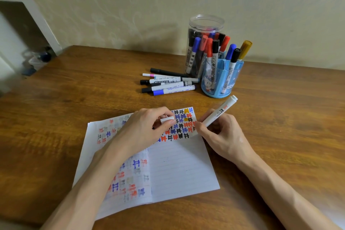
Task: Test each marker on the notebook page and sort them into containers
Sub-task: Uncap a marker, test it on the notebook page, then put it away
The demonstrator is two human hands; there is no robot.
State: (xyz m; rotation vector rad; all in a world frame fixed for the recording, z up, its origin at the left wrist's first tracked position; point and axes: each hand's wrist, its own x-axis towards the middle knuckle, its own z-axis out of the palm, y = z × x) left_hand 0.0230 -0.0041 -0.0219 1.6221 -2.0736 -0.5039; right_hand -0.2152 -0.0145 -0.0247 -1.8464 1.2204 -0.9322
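Note:
An open lined notebook (179, 170) lies on the wooden table, its upper right corner filled with red, blue, black and yellow test marks. My right hand (222, 134) grips a white marker (217, 114), tip down at the page's right edge. My left hand (147, 129) rests on the page and pinches a small white cap (166, 118). Several capped markers (168, 83) lie in a row beyond the notebook. A clear plastic jar (202, 45) and a blue pen holder (223, 78) behind it both hold upright markers.
The wooden table (280, 117) stands against a pale wall. A white shelf unit (24, 5) is at the far left, with blurred items on the floor beside it.

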